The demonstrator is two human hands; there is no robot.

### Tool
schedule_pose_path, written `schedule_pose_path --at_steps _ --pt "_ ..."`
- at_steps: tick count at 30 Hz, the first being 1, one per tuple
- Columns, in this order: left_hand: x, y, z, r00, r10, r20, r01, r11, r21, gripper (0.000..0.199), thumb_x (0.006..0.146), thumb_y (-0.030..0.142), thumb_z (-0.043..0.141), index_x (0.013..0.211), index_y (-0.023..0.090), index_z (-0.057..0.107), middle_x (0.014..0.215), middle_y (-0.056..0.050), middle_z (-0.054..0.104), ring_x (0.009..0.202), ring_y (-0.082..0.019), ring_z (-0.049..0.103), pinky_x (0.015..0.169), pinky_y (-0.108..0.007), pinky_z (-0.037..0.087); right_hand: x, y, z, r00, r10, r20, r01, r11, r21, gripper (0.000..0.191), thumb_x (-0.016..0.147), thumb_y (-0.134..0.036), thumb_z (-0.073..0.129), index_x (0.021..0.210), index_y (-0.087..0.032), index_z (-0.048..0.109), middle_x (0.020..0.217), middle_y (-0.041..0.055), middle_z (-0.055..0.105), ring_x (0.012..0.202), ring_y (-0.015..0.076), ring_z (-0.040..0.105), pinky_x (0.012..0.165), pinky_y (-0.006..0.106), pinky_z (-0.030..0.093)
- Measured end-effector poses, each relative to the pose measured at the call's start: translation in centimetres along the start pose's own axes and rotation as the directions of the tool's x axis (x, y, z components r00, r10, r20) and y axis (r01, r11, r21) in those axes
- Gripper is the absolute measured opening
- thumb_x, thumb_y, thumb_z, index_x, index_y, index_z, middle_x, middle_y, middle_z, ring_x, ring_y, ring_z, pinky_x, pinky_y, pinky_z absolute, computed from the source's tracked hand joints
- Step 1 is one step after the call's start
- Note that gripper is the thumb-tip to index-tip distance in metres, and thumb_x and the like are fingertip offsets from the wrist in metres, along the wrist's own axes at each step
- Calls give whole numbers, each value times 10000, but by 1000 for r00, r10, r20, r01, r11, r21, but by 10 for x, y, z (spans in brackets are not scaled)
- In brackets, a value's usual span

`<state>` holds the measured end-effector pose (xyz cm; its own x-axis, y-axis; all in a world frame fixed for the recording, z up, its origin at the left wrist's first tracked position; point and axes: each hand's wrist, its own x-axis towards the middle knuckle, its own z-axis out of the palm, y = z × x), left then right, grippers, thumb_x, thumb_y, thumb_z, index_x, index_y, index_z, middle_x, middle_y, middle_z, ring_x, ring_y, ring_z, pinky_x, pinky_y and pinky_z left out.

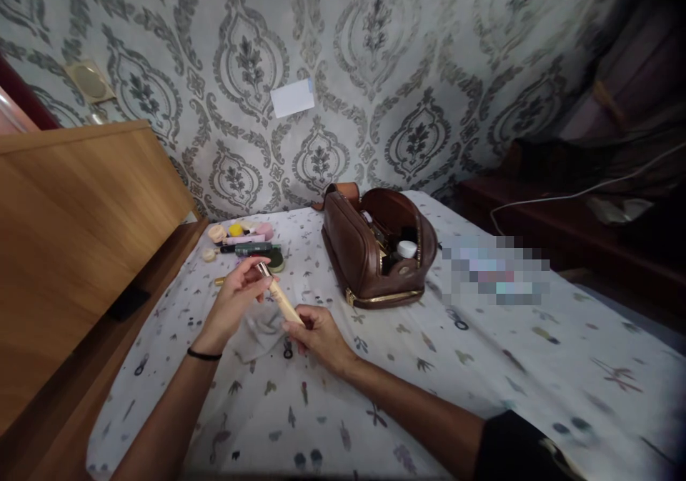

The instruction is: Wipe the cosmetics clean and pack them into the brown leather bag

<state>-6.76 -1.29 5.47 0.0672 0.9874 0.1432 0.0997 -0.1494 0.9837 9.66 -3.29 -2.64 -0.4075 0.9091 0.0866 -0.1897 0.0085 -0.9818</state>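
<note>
Both my hands hold a slim cream-coloured cosmetic tube (284, 302) above the patterned sheet. My left hand (236, 299), with a black band at the wrist, closes its fingers around the shiny cap at the upper end. The lower end is pinched between thumb and fingers of my right hand (321, 338). Just beyond my left hand lies a group of cosmetics, among them a dark green tube (251, 249), a round green container (275, 259) and a yellow-lidded piece (236, 229). To the right stands a brown leather toiletry bag (348, 252), unzipped, with a white-lidded jar (406, 249) and other items inside.
A white sheet with small printed motifs (418, 409) covers the surface. A wooden panel (91, 252) rises along the left side, and a patterned wall (375, 73) stands behind. At the right a blurred-out patch hides something on the sheet; a pale cable (568, 196) runs beyond it.
</note>
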Motion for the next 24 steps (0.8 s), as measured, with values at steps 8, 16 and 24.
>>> schedule_pose_path --at_steps 8,16,24 --pt "2 10 -1 999 -24 31 22 999 48 481 718 348 759 1134 182 580 819 -12 657 685 -130 588 574 -211 459 2 -1 -2 999 22 -36 -20 998 66 439 640 -545 748 575 -200 484 458 -86 428 378 64 404 393 204 316" --pt "17 46 25 997 68 -24 -67 997 45 479 734 375 767 1142 201 586 891 -27 679 718 -136 603 615 -221 492 -14 9 -22 991 116 -65 -108 987 121 383 623 -501 774 645 -186 556 518 -82 503 376 50 412 378 194 335" --pt "55 95 90 938 347 -5 -346 936 63 423 724 339 759 1093 200 606 806 -11 685 617 -121 590 578 -232 520 -22 14 -26 992 125 14 -126 989 83 330 673 -468 738 647 -179 580 512 -77 496 410 46 426 416 177 340"
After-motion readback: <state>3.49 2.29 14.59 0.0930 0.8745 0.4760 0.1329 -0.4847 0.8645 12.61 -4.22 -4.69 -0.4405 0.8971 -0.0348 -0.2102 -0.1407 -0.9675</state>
